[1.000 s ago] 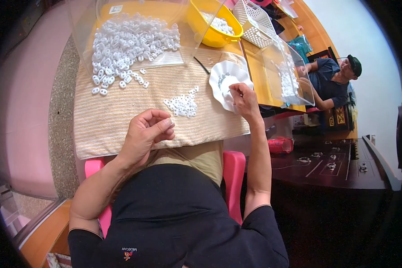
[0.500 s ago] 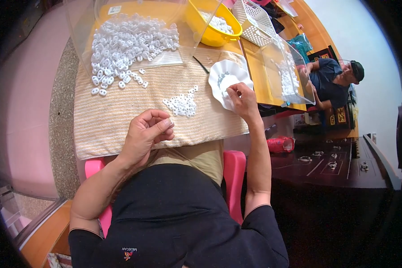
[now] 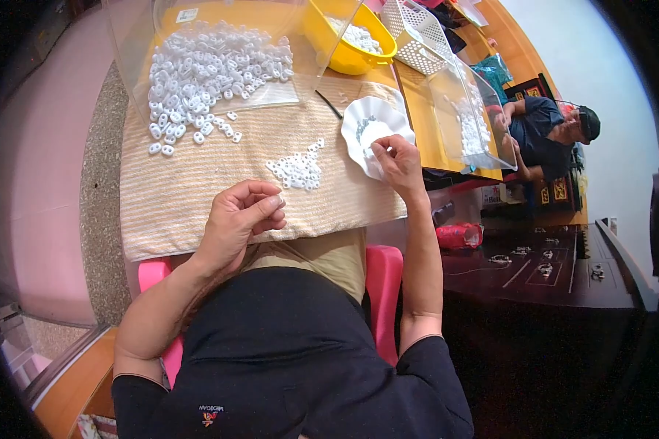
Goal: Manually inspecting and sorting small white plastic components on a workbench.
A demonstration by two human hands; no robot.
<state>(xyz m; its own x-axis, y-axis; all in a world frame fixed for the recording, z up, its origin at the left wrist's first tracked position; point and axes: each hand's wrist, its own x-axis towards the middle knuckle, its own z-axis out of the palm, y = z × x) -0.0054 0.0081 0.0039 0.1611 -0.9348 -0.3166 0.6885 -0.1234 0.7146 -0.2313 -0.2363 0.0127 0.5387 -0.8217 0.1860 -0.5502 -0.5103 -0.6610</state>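
Observation:
My left hand (image 3: 247, 212) is closed in a pinch above the towel's near edge, thumb against the bent fingers. A tiny pale bit shows at its fingertips, too small to name. Over the near rim of a white scalloped dish (image 3: 356, 146), my right hand (image 3: 398, 162) pinches thumb and forefinger together; what lies between them is hidden. Small greyish pieces and something white rest in the dish. Left of it, a small pile of white two-holed plastic pieces (image 3: 297, 173) lies on the striped beige towel (image 3: 190, 212).
A clear bin (image 3: 124, 58) with a large heap of similar white pieces (image 3: 212, 69) stands far left. Behind are a yellow basin (image 3: 351, 64), a white perforated basket (image 3: 410, 47) and another clear box (image 3: 454, 139). A black stick (image 3: 328, 104) lies near the dish. Another person (image 3: 549, 135) sits at right.
Both my hands keep almost the same place and pinch. The person at right has shifted slightly to the right.

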